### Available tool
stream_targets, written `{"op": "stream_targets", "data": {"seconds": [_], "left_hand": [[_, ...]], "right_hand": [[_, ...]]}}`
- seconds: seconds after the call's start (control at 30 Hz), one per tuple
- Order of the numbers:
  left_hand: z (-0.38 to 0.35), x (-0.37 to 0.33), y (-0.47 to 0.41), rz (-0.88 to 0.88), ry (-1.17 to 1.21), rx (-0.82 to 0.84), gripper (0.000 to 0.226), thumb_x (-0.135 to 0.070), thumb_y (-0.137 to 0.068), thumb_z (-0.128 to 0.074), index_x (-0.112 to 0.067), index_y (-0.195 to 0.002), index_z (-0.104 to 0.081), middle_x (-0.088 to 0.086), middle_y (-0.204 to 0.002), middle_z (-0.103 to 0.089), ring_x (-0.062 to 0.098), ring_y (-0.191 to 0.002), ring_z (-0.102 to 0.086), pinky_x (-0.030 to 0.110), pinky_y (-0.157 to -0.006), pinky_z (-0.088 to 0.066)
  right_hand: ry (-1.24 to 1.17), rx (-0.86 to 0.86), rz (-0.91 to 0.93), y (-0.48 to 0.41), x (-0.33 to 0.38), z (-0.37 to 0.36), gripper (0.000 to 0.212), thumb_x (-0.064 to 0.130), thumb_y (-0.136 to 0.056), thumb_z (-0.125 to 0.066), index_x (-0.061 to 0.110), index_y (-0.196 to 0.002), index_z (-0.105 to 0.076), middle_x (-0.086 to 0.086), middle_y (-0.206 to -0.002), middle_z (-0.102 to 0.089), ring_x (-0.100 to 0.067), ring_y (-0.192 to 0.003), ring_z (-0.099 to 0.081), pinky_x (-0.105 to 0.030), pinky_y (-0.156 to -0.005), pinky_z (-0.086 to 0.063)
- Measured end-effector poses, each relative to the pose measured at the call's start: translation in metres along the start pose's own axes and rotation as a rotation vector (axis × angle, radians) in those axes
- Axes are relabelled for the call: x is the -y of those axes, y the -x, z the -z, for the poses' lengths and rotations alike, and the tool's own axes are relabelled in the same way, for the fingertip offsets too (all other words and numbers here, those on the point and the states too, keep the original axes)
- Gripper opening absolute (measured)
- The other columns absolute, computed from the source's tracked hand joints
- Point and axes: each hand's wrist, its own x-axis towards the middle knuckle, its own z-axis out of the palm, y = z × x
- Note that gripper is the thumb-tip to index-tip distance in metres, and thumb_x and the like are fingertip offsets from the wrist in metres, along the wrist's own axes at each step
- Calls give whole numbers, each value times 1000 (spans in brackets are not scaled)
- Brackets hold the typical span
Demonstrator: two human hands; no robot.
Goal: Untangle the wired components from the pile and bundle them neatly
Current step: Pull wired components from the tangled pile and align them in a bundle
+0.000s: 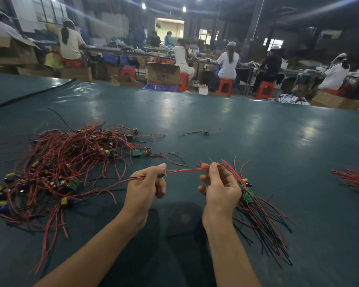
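Two hands, one red wire (184,170)

Left hand (145,183) and right hand (220,187) were up a little over the tabletop (257,131), near each other but not touching. One thin red wire ran straight between them. My left hand pinched it with thumb and finger, right by a tiny board (164,176) on the wire. My right hand pinched the other end with its fingertips. That same hand also held a bundle (259,214) of red and black wires with little green boards (247,196). The long ends of the bundle spread out low to the right of my wrist. I could not tell if they touched the tabletop.

The big pile (60,162) lay on the tabletop to my left. It was a messy heap of red wires, some black ones, green boards, and yellow and blue parts. A few wires from it reached toward my left hand. One lone piece (206,132) with a green board lay farther back, well apart from the pile. More red wires (356,181) lay at the right edge, all blurry. Far behind the tabletop, people sat on red stools (224,87) at long benches, with cardboard boxes (163,74) near them.
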Motion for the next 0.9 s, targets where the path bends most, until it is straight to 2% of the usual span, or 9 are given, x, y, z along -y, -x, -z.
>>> {"op": "stream_targets", "data": {"seconds": [0.2,0.3,0.37,0.43,0.5,0.6,0.67,0.77,0.9], "left_hand": [[3,-2,-1,14,21,-35,56,-15,-91,-56,-23,-37,-43,-4,-41,-39,13,-40,-43,21,-42,-34],[3,-4,-1,19,12,-18,59,-14,-92,-54,-22,-35,-44,-2,-44,-51,11,-45,-49,19,-42,-36],[3,-5,0,24,13,-4,58,-14,-93,-54,-21,-35,-45,7,-52,-59,12,-44,-48,19,-42,-37],[1,-8,2,28,32,1,57,-16,-93,-54,-21,-38,-44,17,-61,-59,12,-43,-47,20,-42,-36],[0,-10,3,42,64,5,55,-20,-94,-53,-21,-40,-44,14,-62,-59,12,-42,-45,20,-43,-35],[-3,-15,3,61,100,15,48,-30,-92,-55,-21,-45,-50,6,-60,-60,13,-41,-42,22,-44,-33],[-4,-17,4,78,116,23,41,-41,-83,-58,-21,-49,-52,5,-60,-58,13,-41,-42,23,-44,-33],[-4,-14,6,80,82,69,37,-51,-75,-61,-22,-53,-57,4,-59,-57,13,-44,-44,22,-45,-35],[-5,-10,9,70,-2,169,36,-55,-76,-61,-21,-65,-69,1,-61,-63,9,-53,-57,18,-49,-44]], "right_hand": [[-20,40,7,4,0,-2,9,16,-95,-63,15,-86,-62,2,-70,-74,-4,-41,-50,-19,-39,-43],[-30,28,12,3,0,-1,11,18,-96,-62,14,-86,-61,0,-67,-72,-5,-37,-43,-19,-39,-41],[-27,4,9,3,0,0,13,21,-96,-63,13,-86,-62,-1,-68,-73,-6,-36,-41,-19,-39,-40],[-52,-2,-13,3,1,1,13,25,-95,-63,15,-87,-63,-2,-71,-74,-6,-37,-43,-19,-39,-40],[-56,41,-70,3,5,2,14,32,-94,-64,19,-88,-65,0,-78,-76,-5,-44,-52,-18,-40,-43],[32,164,-153,6,7,1,28,48,-82,-69,22,-92,-70,6,-89,-77,0,-56,-60,-18,-44,-46],[104,240,-175,12,5,-3,35,55,-69,-72,25,-87,-75,10,-85,-76,1,-55,-56,-18,-44,-45],[178,355,-183,26,0,-12,21,47,-70,-75,27,-74,-78,10,-62,-63,-3,-47,-46,-19,-43,-42],[155,427,-142,41,-8,-19,20,26,-87,-70,24,-70,-79,-1,-68,-71,-14,-61,-61,-23,-54,-51]]}}
